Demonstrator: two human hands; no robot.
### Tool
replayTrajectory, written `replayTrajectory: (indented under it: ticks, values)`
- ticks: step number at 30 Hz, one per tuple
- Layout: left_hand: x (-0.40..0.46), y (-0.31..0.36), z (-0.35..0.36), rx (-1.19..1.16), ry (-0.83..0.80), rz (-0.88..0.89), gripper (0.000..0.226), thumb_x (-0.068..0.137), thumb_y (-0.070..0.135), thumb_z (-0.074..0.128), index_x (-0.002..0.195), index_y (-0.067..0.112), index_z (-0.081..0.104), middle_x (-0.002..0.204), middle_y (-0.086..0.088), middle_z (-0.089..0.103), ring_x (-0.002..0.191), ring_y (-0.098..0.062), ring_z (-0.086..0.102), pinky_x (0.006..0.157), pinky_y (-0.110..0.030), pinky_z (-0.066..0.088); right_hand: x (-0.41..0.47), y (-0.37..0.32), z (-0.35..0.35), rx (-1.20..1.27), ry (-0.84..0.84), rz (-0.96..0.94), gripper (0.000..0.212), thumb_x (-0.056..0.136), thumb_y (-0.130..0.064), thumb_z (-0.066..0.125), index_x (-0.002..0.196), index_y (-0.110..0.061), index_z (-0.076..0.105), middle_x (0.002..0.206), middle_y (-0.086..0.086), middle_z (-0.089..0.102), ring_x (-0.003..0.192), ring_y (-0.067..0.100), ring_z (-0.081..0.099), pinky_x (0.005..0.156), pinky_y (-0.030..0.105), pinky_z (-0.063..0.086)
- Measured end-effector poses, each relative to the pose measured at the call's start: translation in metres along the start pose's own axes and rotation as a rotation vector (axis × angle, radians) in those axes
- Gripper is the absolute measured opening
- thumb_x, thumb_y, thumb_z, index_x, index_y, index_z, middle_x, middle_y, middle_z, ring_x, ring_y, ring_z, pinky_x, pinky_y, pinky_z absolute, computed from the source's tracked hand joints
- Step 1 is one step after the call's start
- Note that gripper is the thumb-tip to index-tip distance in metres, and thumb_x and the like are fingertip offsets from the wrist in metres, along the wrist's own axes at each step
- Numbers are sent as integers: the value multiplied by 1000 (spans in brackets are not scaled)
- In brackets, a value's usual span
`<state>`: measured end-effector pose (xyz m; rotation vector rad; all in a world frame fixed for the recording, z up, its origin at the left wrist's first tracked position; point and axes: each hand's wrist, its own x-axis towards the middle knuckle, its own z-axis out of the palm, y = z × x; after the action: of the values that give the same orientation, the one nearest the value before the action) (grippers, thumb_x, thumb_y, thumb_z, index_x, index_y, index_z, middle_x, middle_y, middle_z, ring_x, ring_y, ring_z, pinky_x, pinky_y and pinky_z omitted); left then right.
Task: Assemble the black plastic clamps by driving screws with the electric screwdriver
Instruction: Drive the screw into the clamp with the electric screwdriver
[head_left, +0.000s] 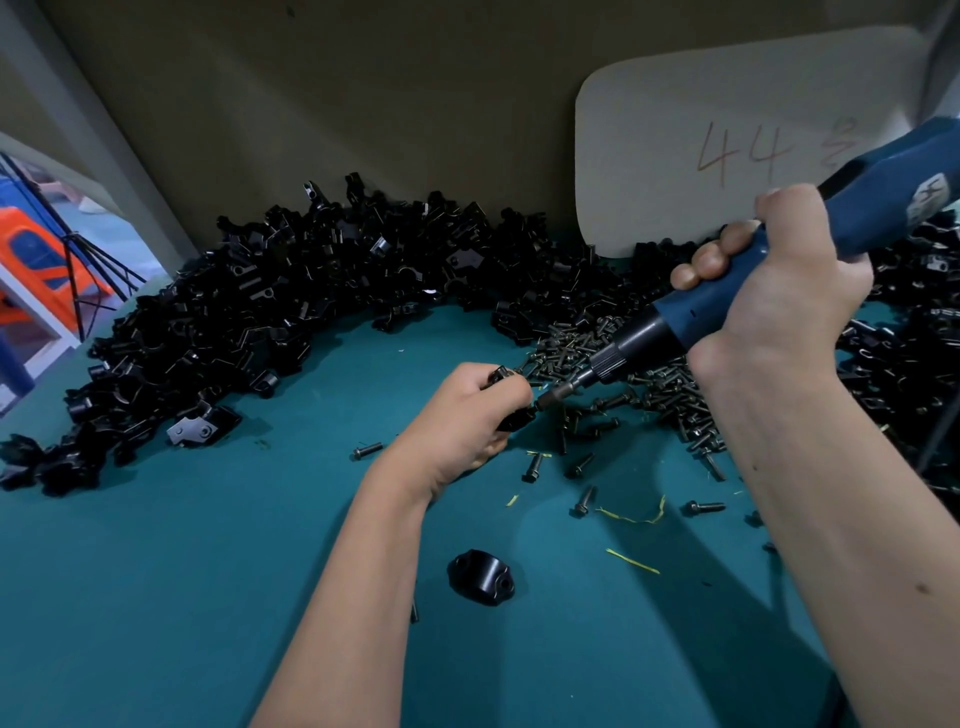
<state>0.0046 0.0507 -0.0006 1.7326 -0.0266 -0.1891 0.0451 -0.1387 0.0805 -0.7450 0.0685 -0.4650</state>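
The left hand (467, 410) grips a black clamp (511, 415) above the teal worktop (208, 597). The right hand (769, 291) is wrapped round the blue electric screwdriver (727, 296), whose bit meets the clamp. Loose screws (649, 374) and heaped clamp parts (291, 306) lie behind.

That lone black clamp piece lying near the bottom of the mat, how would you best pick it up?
Come from above and pinch the clamp piece across its narrower middle hump. It lies flat with its arched back up, and the flanges with holes stick out sideways, so the hump's sides are free.
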Motion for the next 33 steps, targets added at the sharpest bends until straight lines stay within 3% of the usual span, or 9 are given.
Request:
replayTrajectory:
  ticks: [33]
  values:
    - [0,0,2,28,4,-10,27,79,26,53,58,27,36,51,6,24,40,-12,20,40,-15,16,-4,7,-2,8,-36,-6,24,87,-2,58,102,-8,41,58,4,44,45,19,42,49,29,39]
